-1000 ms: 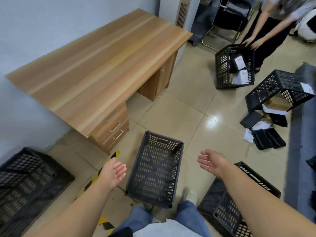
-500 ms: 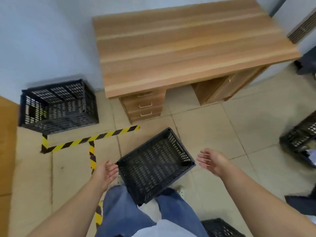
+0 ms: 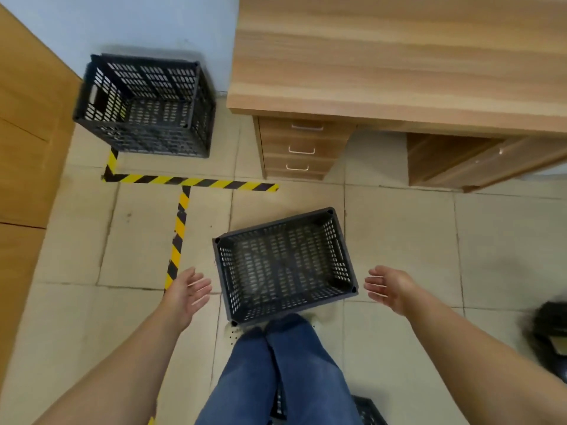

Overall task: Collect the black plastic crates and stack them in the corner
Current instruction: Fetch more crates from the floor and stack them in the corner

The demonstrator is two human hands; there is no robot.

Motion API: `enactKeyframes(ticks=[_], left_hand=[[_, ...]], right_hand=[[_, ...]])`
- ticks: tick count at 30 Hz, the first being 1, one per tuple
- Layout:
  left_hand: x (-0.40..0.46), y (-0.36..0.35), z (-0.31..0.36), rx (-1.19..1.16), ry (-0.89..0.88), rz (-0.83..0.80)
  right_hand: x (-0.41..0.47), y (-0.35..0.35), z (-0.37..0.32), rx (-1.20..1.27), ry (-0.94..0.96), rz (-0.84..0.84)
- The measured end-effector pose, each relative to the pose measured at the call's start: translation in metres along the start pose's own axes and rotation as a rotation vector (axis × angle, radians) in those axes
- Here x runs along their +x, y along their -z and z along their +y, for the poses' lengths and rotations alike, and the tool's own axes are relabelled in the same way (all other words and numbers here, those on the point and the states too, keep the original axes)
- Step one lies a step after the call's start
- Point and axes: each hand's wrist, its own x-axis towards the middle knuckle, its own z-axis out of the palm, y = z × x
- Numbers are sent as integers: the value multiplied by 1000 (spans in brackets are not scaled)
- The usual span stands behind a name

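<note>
An empty black plastic crate sits on the tiled floor just in front of my feet, its open top facing up. My left hand hovers a little left of it, fingers straight, palm toward the crate, holding nothing. My right hand hovers a little right of it, likewise spread and empty. Neither hand touches the crate. A second black crate stands in the corner at the back left, against the blue wall and beside a wooden panel. Part of another crate shows behind my legs at the bottom edge.
A wooden desk with a drawer unit fills the upper right. Yellow-black hazard tape marks the floor around the corner. A wooden panel runs along the left. A dark blurred object lies at the right edge.
My view has swung left, bringing the corner crate closer and more central. The near crate now lies squarer between my hands, which stay spread on either side of it.
</note>
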Motion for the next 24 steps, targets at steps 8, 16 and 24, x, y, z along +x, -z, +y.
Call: enactKeyframes(ticks=[8,16,24], left_hand=[[100,-2,-31,-75,30,28],[214,-4,-81,-122,64,47],[283,-3,-112,-264,65,110]], right_hand=[[98,-25,-3,-67,1,15],[217,-56,9,-18,27,33],[295,-72,26,-46,110,106]])
